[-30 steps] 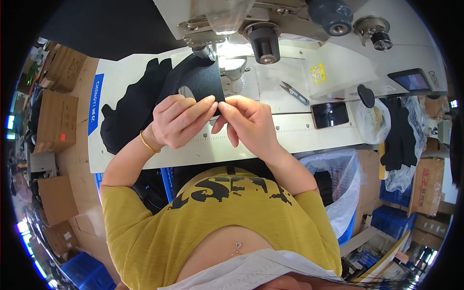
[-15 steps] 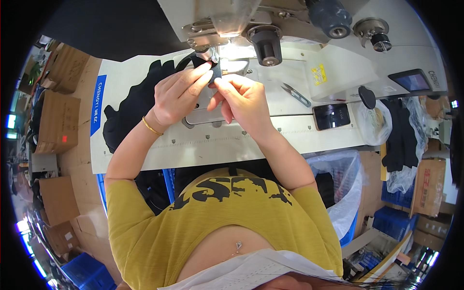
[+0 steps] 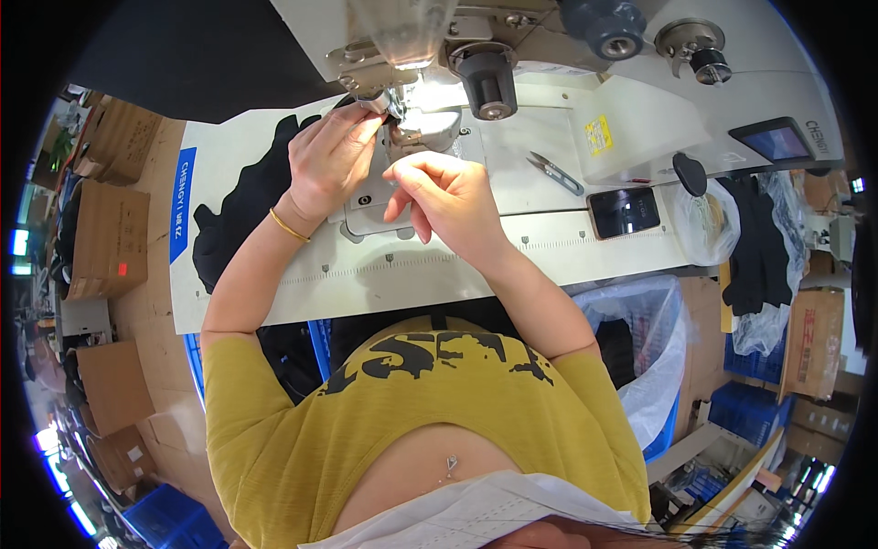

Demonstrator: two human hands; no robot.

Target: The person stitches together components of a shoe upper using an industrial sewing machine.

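My left hand, with a gold bangle at its wrist, reaches up to the needle area of a sewing machine. Its fingers are pressed together on the edge of a black fabric piece, mostly hidden behind them. The rest of that fabric trails over the machine's left side. To the right, my right hand hovers apart from the fabric, thumb and forefinger pinched. Whatever may lie between those fingertips is too small to make out. A lit metal presser area shows between the hands.
Thread snips and a phone lie on the white table at the right. Beyond them hangs a plastic bag. A lined blue bin stands below the table edge. Cardboard boxes are stacked at the left.
My right hand has come away from the fabric and dropped slightly lower. The black strip that was between both hands is now hidden at the left fingertips, and the presser area is uncovered.
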